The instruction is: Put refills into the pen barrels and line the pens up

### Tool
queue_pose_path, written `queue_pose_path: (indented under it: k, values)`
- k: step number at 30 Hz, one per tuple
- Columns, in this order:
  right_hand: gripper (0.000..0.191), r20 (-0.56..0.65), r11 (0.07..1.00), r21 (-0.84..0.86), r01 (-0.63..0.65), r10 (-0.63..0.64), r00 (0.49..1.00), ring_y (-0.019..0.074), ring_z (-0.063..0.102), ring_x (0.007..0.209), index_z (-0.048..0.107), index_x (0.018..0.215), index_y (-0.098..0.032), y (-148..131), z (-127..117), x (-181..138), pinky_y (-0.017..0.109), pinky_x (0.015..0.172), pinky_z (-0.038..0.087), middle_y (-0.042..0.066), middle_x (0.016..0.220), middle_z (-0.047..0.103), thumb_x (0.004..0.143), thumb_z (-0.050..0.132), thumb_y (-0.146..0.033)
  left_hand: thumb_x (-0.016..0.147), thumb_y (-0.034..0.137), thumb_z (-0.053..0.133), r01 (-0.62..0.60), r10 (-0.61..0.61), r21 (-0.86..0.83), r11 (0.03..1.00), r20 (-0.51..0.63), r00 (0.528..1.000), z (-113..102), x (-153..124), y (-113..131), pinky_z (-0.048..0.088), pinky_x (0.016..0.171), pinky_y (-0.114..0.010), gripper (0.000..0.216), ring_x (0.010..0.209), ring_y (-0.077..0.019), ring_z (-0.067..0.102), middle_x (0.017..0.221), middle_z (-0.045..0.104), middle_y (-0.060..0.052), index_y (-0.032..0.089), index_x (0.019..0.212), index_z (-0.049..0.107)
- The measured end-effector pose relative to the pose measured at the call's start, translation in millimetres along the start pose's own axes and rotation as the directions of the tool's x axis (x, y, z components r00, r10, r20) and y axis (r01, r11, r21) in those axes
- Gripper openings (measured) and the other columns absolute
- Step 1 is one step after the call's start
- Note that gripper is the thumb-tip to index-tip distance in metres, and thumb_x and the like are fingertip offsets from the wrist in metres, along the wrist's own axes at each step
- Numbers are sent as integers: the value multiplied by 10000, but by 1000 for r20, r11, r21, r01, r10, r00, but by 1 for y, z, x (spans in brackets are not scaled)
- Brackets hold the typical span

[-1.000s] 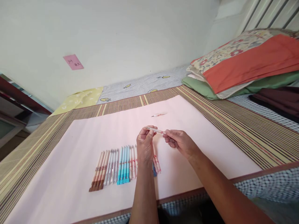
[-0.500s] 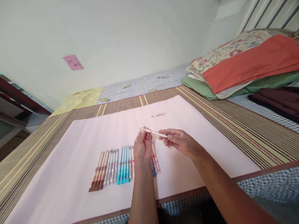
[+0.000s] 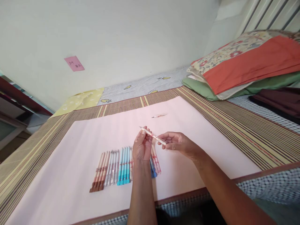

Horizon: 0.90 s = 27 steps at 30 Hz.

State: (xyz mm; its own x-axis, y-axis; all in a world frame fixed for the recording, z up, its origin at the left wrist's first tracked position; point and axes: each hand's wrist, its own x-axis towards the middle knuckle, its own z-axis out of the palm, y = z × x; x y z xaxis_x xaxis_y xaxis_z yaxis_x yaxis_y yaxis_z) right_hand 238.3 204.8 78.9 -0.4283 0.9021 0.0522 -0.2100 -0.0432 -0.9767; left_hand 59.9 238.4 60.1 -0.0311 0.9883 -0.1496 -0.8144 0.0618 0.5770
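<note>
A white pen with pink marks [image 3: 153, 135] is held up between both hands, its tip pointing to the upper left. My left hand [image 3: 142, 145] grips it near the tip end with thumb and fingers. My right hand [image 3: 174, 141] pinches its lower right end. Below them lies a row of pens: brown-and-pink pens [image 3: 100, 170], clear white pens [image 3: 112, 167], turquoise pens [image 3: 124, 168], blue pens [image 3: 153, 168] and pink-marked pens [image 3: 157, 161]. My left wrist hides part of the row. Beyond the hands lies a thin reddish pen-like piece with a dark tip [image 3: 158, 116].
A pale pink sheet [image 3: 89, 134] lies on a striped mat [image 3: 239, 137]. Folded bedding with an orange border [image 3: 250, 67] is piled at the right, beside dark folded cloth [image 3: 276, 101]. A pink note [image 3: 74, 63] is on the wall [image 3: 140, 37].
The held pen has tilted more steeply, its right end now lower. My right hand has shifted slightly down and left, and my left hand slightly left.
</note>
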Motion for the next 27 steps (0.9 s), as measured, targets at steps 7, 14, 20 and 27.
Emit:
queue_pose_path:
  k: [7, 14, 20, 27]
  values:
    - [361, -110, 996, -93, 5, -15, 994, 163, 621, 780, 743, 1055, -179, 7, -2, 2, 308, 760, 495, 57, 883, 711, 863, 674, -477, 753, 140, 764, 26, -26, 20, 999, -11, 1000, -1, 1, 0, 541, 686, -201, 177, 737, -109, 677, 882, 743, -80, 125, 930, 753]
    - [336, -152, 996, -85, -33, 20, 988, 112, 525, 600, 738, 965, -157, 9, 7, 6, 248, 569, 416, -8, 671, 620, 785, 756, -441, 685, 194, 823, 58, -59, 154, 986, -1, 998, 3, -3, -1, 486, 605, -177, 287, 643, -84, 634, 799, 730, -60, 119, 951, 746]
    - [373, -181, 990, -86, -111, 94, 979, 97, 560, 601, 725, 970, -147, 16, 6, 7, 223, 532, 411, 2, 753, 662, 680, 835, -354, 581, 225, 888, 71, -78, 231, 970, 19, 997, 6, -4, -6, 428, 552, -169, 348, 592, -74, 597, 735, 723, -39, 124, 870, 721]
    - [275, -181, 979, -155, -135, 106, 978, 101, 552, 508, 680, 862, -145, 17, 5, 6, 231, 487, 413, -27, 597, 620, 710, 792, -345, 518, 239, 915, 103, -101, 263, 959, -20, 995, 6, -3, -7, 390, 532, -183, 378, 551, -67, 560, 707, 716, -30, 131, 803, 691]
